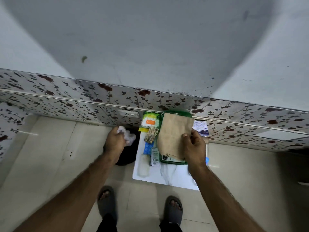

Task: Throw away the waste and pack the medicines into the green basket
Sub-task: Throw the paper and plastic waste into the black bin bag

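My left hand [115, 141] is closed around a crumpled clear plastic wrapper [127, 135], held over a dark round bin [128, 154] on the floor. My right hand [192, 146] grips a brown paper bag [173, 134] by its right edge, above the green basket [173, 162] on a small white table [167, 176]. The bag hides most of the basket. Left of the basket lie a cotton swab pack [149, 122], a strip of capsules [151, 134], a blue strip [148, 148], a white box [154, 156] and a white pad [143, 165].
A floral-patterned wall panel [83, 101] runs behind the table, with a white socket [128, 113]. A printed leaflet [200, 128] sits at the table's far right. My two feet in dark sandals [107, 200] stand on the tiled floor in front of the table.
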